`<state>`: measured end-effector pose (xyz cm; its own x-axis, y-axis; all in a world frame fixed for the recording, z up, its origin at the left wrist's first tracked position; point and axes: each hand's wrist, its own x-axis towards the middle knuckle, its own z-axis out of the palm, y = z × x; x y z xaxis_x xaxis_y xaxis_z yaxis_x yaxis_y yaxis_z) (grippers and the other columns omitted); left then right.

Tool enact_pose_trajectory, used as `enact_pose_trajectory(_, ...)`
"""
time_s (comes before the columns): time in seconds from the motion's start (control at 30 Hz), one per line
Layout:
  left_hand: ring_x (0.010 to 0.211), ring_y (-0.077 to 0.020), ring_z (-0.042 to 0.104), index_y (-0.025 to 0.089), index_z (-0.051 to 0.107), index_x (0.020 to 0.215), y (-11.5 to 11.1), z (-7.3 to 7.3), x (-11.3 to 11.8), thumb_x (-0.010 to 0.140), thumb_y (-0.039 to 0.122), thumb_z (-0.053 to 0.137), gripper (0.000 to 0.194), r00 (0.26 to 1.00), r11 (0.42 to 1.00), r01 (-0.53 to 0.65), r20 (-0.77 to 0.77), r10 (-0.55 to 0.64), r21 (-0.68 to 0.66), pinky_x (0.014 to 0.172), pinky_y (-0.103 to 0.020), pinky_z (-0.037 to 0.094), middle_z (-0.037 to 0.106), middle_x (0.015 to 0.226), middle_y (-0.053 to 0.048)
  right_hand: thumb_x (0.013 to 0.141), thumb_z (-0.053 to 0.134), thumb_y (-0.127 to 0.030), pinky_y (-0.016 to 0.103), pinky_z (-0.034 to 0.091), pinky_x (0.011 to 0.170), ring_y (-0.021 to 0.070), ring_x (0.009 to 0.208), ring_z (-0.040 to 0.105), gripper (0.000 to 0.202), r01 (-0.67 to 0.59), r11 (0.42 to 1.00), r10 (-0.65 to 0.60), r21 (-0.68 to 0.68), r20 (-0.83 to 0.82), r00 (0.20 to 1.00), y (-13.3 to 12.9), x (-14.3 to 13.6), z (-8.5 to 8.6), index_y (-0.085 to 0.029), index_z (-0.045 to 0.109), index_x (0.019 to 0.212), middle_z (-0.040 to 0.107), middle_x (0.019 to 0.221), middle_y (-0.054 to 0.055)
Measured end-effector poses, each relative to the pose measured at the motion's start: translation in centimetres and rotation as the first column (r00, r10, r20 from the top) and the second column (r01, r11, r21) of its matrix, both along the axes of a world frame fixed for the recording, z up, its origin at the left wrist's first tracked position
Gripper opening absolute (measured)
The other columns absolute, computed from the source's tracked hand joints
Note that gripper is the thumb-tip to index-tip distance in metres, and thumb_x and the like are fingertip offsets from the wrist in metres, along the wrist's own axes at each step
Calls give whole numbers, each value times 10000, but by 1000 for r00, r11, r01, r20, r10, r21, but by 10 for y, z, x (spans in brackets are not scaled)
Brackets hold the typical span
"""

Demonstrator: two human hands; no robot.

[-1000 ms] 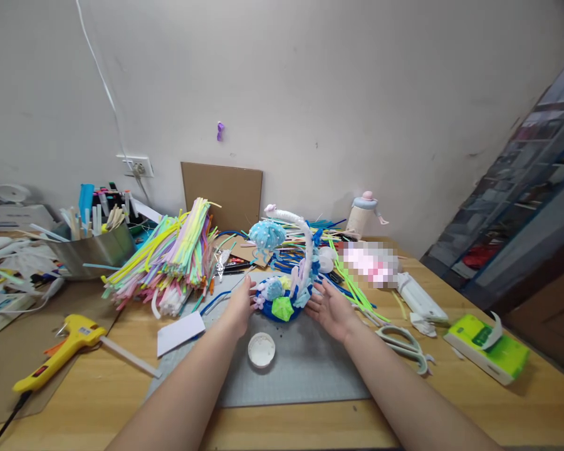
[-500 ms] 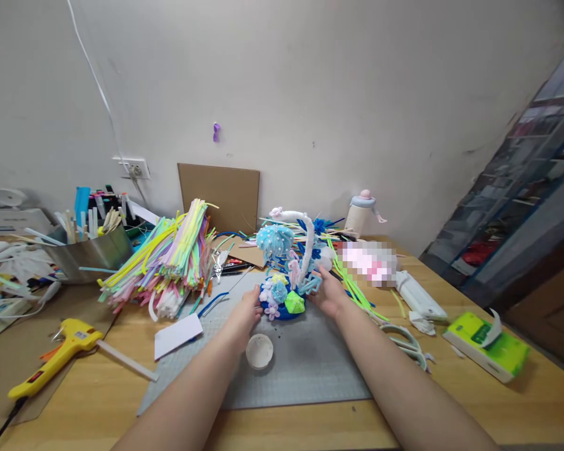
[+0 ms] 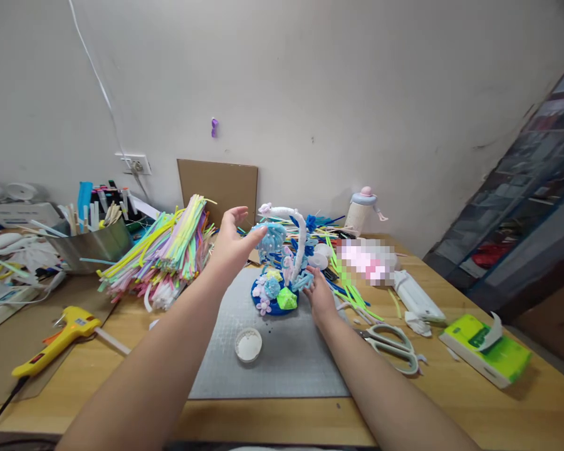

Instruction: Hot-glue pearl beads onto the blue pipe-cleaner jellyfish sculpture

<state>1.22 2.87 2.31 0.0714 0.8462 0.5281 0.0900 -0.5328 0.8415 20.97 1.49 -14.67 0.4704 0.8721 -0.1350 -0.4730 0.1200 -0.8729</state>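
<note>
A pipe-cleaner lamp (image 3: 301,247) stands upright on a grey cutting mat (image 3: 286,366). It has a blue round base set with small flowers and a green faceted piece, a curved white stem, and a light blue shade (image 3: 271,241) dotted with white beads. My left hand (image 3: 235,245) is raised at the shade's left side, fingers spread and thumb close to it; whether it touches is unclear. My right hand (image 3: 321,299) grips the lamp's right side by the light blue loops, some fingertips hidden behind. In front of the base sits a small white dish of beads (image 3: 248,346).
Bundled pastel pipe cleaners (image 3: 181,244) lie left, near a metal tin of sticks (image 3: 91,247). A yellow glue gun (image 3: 59,341) rests at far left. Scissors (image 3: 392,347), a tissue pack (image 3: 486,351) and a bottle (image 3: 361,210) are on the right.
My left hand has let go of the base's left side and risen beside the shade, fingers opening. My right hand stays at the lamp's right side. The view has shifted slightly.
</note>
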Motion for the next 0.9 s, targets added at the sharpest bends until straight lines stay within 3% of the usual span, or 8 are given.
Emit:
enact_pose_trajectory(0.13, 1219, -282, 467, 178, 498, 1131, 7, 13, 12, 681, 394, 711, 543, 998, 995, 17, -51, -22, -102, 1008, -421, 369, 541, 1232, -131, 907, 530, -375, 424, 517, 818, 211, 963, 617, 314, 9, 1000, -9, 7, -1, 1000, -2, 0, -1, -166, 569, 1138, 610, 1148, 77)
enact_pose_trajectory(0.3, 1048, -278, 578, 142, 508, 1124, 11, 17, 23, 656, 368, 726, 563, 998, 985, 22, -56, -32, -170, 898, -425, 453, 597, 1125, -144, 908, 528, -374, 411, 527, 794, 203, 931, 626, 314, -11, 1000, 12, 23, -58, 998, -1, -3, -2, -164, 565, 1139, 616, 1127, 74)
enact_pose_trajectory(0.4, 1125, -277, 538, 162, 461, 1225, 14, 23, 18, 624, 249, 735, 666, 994, 987, 66, -81, -79, -150, 911, -406, 454, 585, 1154, -136, 908, 530, -367, 404, 531, 784, 200, 921, 628, 309, -10, 1000, 12, 22, -91, 996, 0, -4, -2, -164, 563, 1139, 617, 1120, 73)
enact_pose_trajectory(0.5, 1230, -269, 453, 240, 390, 1332, 15, 38, 6, 600, 172, 732, 811, 976, 993, 85, -191, -100, -86, 938, -395, 442, 551, 1228, -112, 907, 534, -362, 399, 534, 774, 197, 910, 630, 306, -13, 1000, 15, 23, -107, 994, 1, -4, -3, -162, 563, 1137, 619, 1111, 71)
enact_pose_trajectory(0.63, 1159, -254, 512, 216, 588, 1164, 7, 66, -1, 675, 255, 697, 502, 948, 996, 88, -310, -75, 28, 951, -388, 437, 599, 1187, -91, 907, 535, -361, 392, 538, 763, 193, 896, 633, 303, -24, 999, 27, 33, -112, 993, 2, -3, -6, -160, 566, 1131, 623, 1099, 69)
enact_pose_trajectory(0.77, 1051, -234, 568, 212, 697, 941, 1, 80, 8, 716, 258, 657, 233, 860, 966, -28, -486, 153, 256, 994, -406, 393, 662, 1074, -46, 907, 537, -356, 390, 540, 760, 193, 897, 633, 300, -26, 999, 30, 40, -116, 993, 3, -2, -9, -161, 565, 1133, 622, 1101, 69)
enact_pose_trajectory(0.9, 985, -244, 606, 195, 689, 947, 4, 83, 19, 722, 253, 657, 235, 842, 981, -65, -518, 152, 182, 924, -417, 434, 682, 1006, -71, 906, 540, -352, 390, 541, 759, 193, 896, 633, 298, -32, 999, 35, 33, -119, 992, 4, -1, -10, -162, 564, 1135, 621, 1103, 69)
